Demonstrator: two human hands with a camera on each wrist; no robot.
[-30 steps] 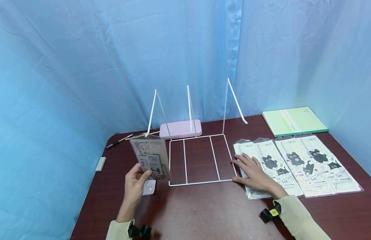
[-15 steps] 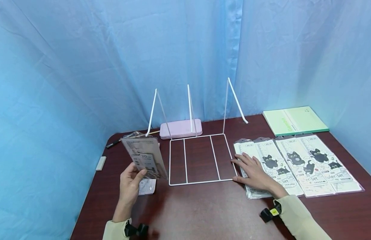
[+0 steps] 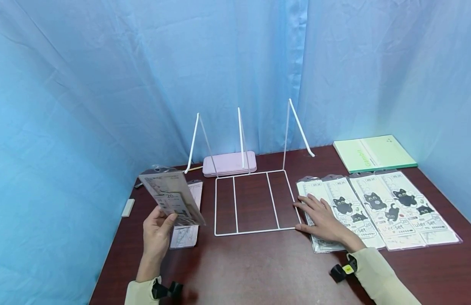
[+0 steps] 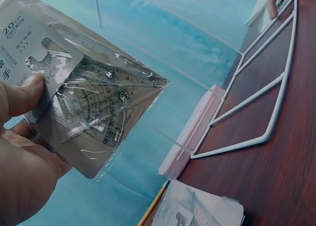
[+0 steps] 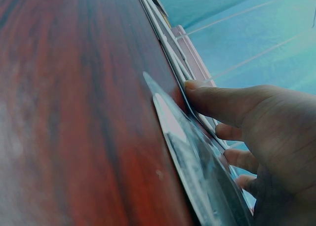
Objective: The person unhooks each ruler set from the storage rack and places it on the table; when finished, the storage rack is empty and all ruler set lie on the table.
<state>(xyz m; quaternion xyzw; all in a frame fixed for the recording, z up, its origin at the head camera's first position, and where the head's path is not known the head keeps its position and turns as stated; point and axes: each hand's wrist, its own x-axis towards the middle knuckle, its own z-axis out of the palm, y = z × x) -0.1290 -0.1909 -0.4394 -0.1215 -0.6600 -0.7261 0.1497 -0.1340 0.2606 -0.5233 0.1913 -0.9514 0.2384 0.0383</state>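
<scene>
My left hand (image 3: 156, 231) pinches a packaged ruler set (image 3: 170, 186) by its lower part, tilted above the table left of the white wire rack (image 3: 258, 231). Clear rulers and a protractor (image 4: 91, 110) show through its plastic in the left wrist view. Beneath it lies another ruler packet (image 3: 185, 237), partly hidden. The rack has three upright prongs with bent ends, and nothing hangs on them. My right hand (image 3: 320, 218) rests with fingers extended at the rack's right side, over the nearest of several cat-print ruler packets (image 3: 366, 207). Its thumb (image 5: 197, 86) touches the rack's wire.
A pink case (image 3: 224, 163) lies behind the rack. A green notebook (image 3: 374, 153) is at the back right. At the left edge sits a white eraser-like block (image 3: 128, 208), and a pencil (image 4: 154, 203) lies by the case. Blue curtains (image 3: 235, 63) enclose the table.
The left hand has moved left and slightly back, carrying the ruler set away from the tip of the left prong. More of the packet underneath shows. The right hand stays put.
</scene>
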